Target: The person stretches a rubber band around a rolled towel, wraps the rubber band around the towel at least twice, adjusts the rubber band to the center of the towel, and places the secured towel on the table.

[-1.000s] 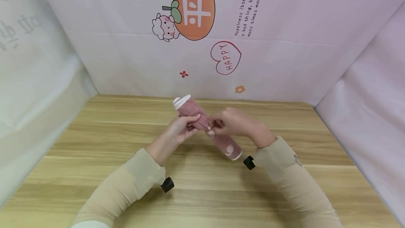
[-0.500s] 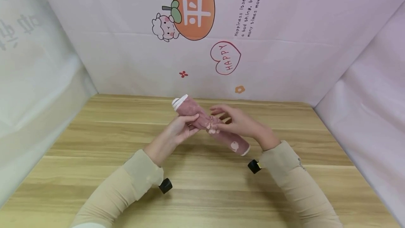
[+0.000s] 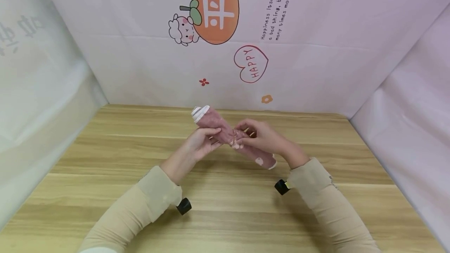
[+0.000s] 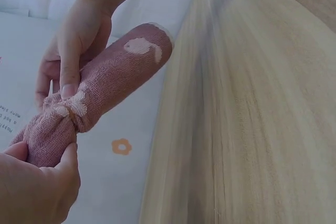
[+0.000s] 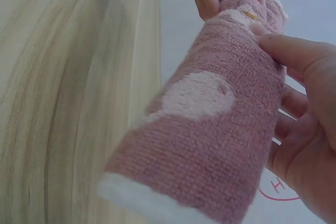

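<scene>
A rolled pink towel (image 3: pixel 210 122) with white edges and pale printed shapes slants between the hands, held above the table. Its middle is cinched into gathered folds, where a thin yellowish band (image 5: pixel 251 16) shows in the right wrist view. My left hand (image 3: pixel 195 144) grips the towel left of the cinch, thumb on top. On the other side of the cinch, my right hand (image 3: pixel 270 139) holds the roll, with the thumb (image 4: pixel 69 85) pressed on the cloth beside the folds and the fingers bent round the far side. The towel partly hides those fingers.
The wood-grain table (image 3: pixel 225 221) runs back to a white printed cloth wall (image 3: pixel 140 69). More white cloth hangs at both sides. A small black device sticks out below each sleeve cuff, such as the right device (image 3: pixel 281 187).
My right hand has gone from pinching at the cinch to spreading its fingers, then holding the roll just right of it. The towel's right end has swung slightly right and up.
</scene>
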`<state>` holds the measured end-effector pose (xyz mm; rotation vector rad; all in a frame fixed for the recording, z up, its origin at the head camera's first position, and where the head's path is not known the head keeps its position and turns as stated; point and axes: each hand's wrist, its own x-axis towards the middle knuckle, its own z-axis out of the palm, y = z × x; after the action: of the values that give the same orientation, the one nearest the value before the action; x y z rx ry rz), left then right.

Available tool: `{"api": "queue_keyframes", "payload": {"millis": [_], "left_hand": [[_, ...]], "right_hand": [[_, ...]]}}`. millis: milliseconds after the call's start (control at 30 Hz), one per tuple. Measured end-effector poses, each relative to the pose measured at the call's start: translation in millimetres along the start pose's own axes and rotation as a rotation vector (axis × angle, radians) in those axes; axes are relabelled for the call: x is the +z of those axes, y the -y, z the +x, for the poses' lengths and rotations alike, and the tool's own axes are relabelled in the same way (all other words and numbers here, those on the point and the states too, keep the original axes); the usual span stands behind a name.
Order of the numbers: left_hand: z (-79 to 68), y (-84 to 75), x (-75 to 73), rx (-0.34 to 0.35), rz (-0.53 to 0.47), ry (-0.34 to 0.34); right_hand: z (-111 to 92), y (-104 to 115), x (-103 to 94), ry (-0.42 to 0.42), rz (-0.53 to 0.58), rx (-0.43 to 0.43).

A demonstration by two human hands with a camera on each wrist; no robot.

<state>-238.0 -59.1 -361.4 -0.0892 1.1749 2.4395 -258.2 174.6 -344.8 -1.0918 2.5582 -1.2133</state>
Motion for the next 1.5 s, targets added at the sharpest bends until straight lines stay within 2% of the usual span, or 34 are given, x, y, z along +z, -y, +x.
{"api": "queue_keyframes", "payload": {"millis": [100,200,333,433,533,667,733,800,967,1100,1300,1500], "left_hand": [[-1.6,0.2,-0.6,-0.019,0.022,-0.037],[-3.2,0.4,-1.0,-0.048,0.054,-0.106],[-4.6,1.1,-0.5,-0.073,0.064,-0.186],[-5.1,1.7,0.7,-0.082,0.060,-0.202],[-4.8,1.9,3.1,-0.089,0.063,-0.198],[-3.4,1.7,6.7,-0.075,0.023,-0.176],[-2.4,1.7,7.6,-0.064,-0.006,-0.174],[-1.8,1.7,7.5,-0.052,-0.048,-0.171],[-1.8,0.0,4.3,-0.037,-0.096,-0.158],[-1.5,-1.4,1.4,-0.048,-0.060,-0.154],[0.4,-0.7,2.6,-0.038,-0.127,-0.191],[2.0,1.8,2.9,-0.032,-0.147,-0.239]], "right_hand": [[1,-1,1.9,-0.011,-0.010,-0.018],[1,-3,4.6,-0.033,-0.060,-0.028],[2,0,10.1,-0.085,-0.206,-0.035],[4,4,14.7,-0.143,-0.320,-0.076],[7,5,18.8,-0.216,-0.435,-0.180],[10,0,23.1,-0.334,-0.570,-0.388],[12,-2,25.0,-0.384,-0.615,-0.475],[13,-4,26.3,-0.408,-0.636,-0.526],[13,-5,26.7,-0.400,-0.639,-0.520],[13,-6,26.9,-0.394,-0.647,-0.532],[18,-7,31.3,-0.378,-0.723,-0.638],[18,-5,33.7,-0.335,-0.722,-0.650]]}}
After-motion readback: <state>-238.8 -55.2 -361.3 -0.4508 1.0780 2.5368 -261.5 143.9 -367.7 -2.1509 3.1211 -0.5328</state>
